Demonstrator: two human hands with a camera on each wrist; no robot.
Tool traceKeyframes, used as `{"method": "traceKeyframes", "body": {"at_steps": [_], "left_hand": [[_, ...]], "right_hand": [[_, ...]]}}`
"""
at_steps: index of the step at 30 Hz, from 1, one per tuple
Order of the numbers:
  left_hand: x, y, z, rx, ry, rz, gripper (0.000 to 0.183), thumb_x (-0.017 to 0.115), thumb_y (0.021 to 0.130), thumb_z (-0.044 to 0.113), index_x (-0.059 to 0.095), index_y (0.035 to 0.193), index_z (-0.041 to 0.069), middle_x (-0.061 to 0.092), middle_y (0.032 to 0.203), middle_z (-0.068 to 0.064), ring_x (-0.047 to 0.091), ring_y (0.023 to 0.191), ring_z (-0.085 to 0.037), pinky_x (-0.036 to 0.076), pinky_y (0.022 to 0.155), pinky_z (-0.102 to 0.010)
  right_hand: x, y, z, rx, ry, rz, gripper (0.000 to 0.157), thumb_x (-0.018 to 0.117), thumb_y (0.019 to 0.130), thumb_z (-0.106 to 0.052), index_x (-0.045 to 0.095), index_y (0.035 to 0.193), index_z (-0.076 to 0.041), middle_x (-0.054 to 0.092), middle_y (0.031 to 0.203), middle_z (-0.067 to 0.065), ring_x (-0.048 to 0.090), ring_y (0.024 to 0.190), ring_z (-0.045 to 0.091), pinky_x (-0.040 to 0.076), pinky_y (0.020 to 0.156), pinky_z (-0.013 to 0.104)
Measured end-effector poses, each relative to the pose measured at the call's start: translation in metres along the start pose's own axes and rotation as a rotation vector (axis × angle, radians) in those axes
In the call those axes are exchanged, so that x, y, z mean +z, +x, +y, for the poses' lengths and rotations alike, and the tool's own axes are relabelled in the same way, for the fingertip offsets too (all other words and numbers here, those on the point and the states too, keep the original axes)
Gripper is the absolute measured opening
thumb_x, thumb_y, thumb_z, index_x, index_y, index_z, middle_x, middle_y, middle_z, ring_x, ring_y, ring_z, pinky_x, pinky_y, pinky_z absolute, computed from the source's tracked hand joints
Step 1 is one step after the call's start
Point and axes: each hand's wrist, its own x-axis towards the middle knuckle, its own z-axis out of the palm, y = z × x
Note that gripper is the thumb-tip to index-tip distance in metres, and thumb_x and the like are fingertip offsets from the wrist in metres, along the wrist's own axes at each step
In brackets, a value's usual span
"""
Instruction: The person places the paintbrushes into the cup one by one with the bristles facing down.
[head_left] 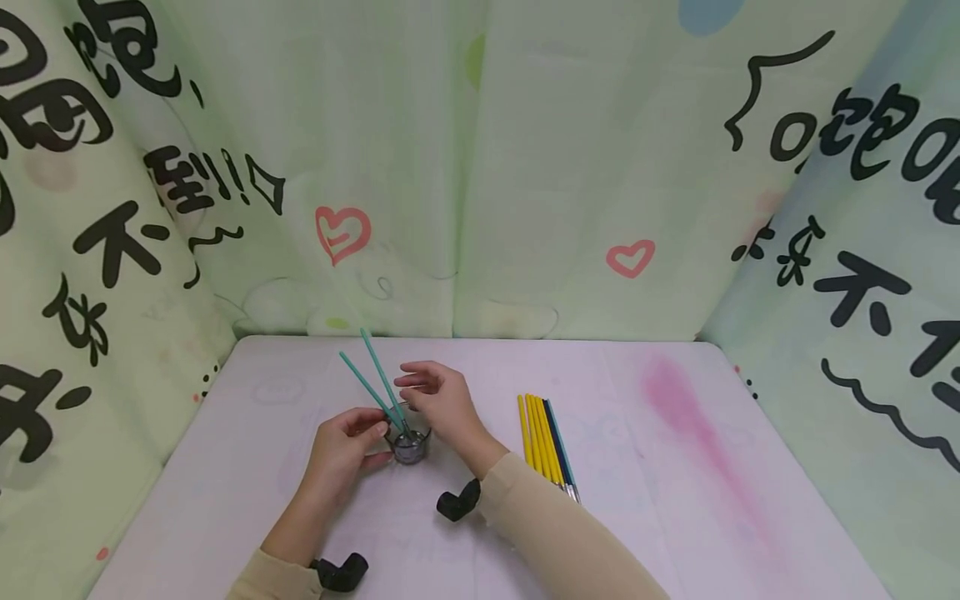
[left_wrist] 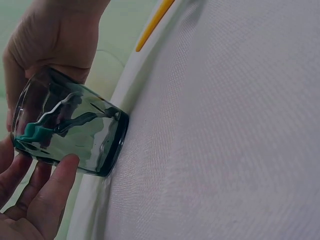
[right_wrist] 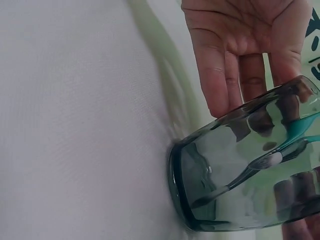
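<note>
A clear glass [head_left: 412, 448] stands upright on the table, with two turquoise-handled brushes [head_left: 372, 383] leaning to the left in it. My left hand [head_left: 347, 440] holds the glass from its left side, thumb and fingers against the wall; the right wrist view shows this left hand [right_wrist: 240, 55] on the glass [right_wrist: 235, 175]. Over the glass's right side is my right hand [head_left: 442, 402], its fingers loosely extended towards the brush handles. In the left wrist view the right hand [left_wrist: 60, 40] is partly hidden behind the glass [left_wrist: 75, 130].
Several brushes with yellow handles [head_left: 536, 433] lie side by side to the right of the glass, beside a few with dark blue handles [head_left: 557, 442]. A pinkish-white cloth [head_left: 637, 517] covers the table. Printed curtains [head_left: 540, 167] hang behind and at both sides.
</note>
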Motion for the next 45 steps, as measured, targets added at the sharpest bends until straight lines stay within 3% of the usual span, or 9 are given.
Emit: {"method": "traceKeyframes", "body": {"at_steps": [6, 14, 20, 31, 37, 45], "left_hand": [[-0.001, 0.002, 0.000, -0.001, -0.006, -0.003, 0.030, 0.072, 0.102, 0.004, 0.069, 0.129, -0.007, 0.073, 0.117, -0.019, 0.073, 0.096, -0.019, 0.071, 0.081, -0.045], [-0.002, 0.002, -0.002, 0.001, -0.009, -0.003, 0.028, 0.071, 0.101, 0.002, 0.070, 0.128, -0.007, 0.073, 0.116, -0.019, 0.073, 0.097, -0.020, 0.071, 0.080, -0.043], [-0.001, 0.002, -0.001, 0.003, -0.002, -0.003, 0.027, 0.072, 0.101, 0.002, 0.070, 0.127, -0.007, 0.073, 0.117, -0.020, 0.074, 0.097, -0.021, 0.071, 0.080, -0.044], [-0.002, 0.003, -0.002, -0.004, -0.018, -0.002, 0.029, 0.072, 0.101, 0.001, 0.069, 0.128, -0.008, 0.074, 0.114, -0.017, 0.074, 0.093, -0.019, 0.071, 0.079, -0.044], [-0.002, 0.002, -0.001, -0.005, -0.019, 0.002, 0.029, 0.072, 0.101, 0.002, 0.070, 0.128, -0.008, 0.074, 0.113, -0.017, 0.074, 0.095, -0.019, 0.071, 0.080, -0.044], [-0.002, 0.003, -0.001, -0.007, -0.021, -0.001, 0.029, 0.072, 0.101, 0.002, 0.069, 0.128, -0.008, 0.073, 0.115, -0.018, 0.073, 0.095, -0.019, 0.071, 0.081, -0.045]], "right_hand": [[0.003, 0.005, -0.005, 0.039, -0.095, -0.002, 0.032, 0.080, 0.097, -0.015, 0.076, 0.128, -0.013, 0.081, 0.114, 0.006, 0.075, 0.106, 0.019, 0.064, 0.091, 0.029], [0.006, 0.015, -0.009, 0.107, -0.061, -0.042, 0.034, 0.083, 0.095, -0.019, 0.077, 0.128, -0.013, 0.081, 0.114, 0.005, 0.075, 0.105, 0.016, 0.064, 0.094, 0.032], [0.007, 0.019, -0.009, 0.146, -0.027, -0.074, 0.034, 0.084, 0.094, -0.018, 0.077, 0.126, -0.011, 0.080, 0.109, 0.006, 0.073, 0.097, 0.012, 0.063, 0.087, 0.028], [0.008, 0.024, -0.007, 0.107, 0.041, -0.060, 0.031, 0.081, 0.092, -0.003, 0.077, 0.123, -0.004, 0.080, 0.106, 0.014, 0.073, 0.088, 0.009, 0.065, 0.080, 0.023], [0.009, 0.024, -0.008, 0.111, -0.005, -0.086, 0.031, 0.083, 0.092, -0.010, 0.077, 0.123, -0.008, 0.078, 0.105, 0.009, 0.070, 0.090, 0.010, 0.061, 0.078, 0.022], [0.009, 0.024, -0.009, 0.094, 0.011, -0.048, 0.025, 0.080, 0.093, -0.005, 0.079, 0.118, -0.010, 0.078, 0.100, 0.006, 0.070, 0.088, 0.009, 0.061, 0.076, 0.020]]}}
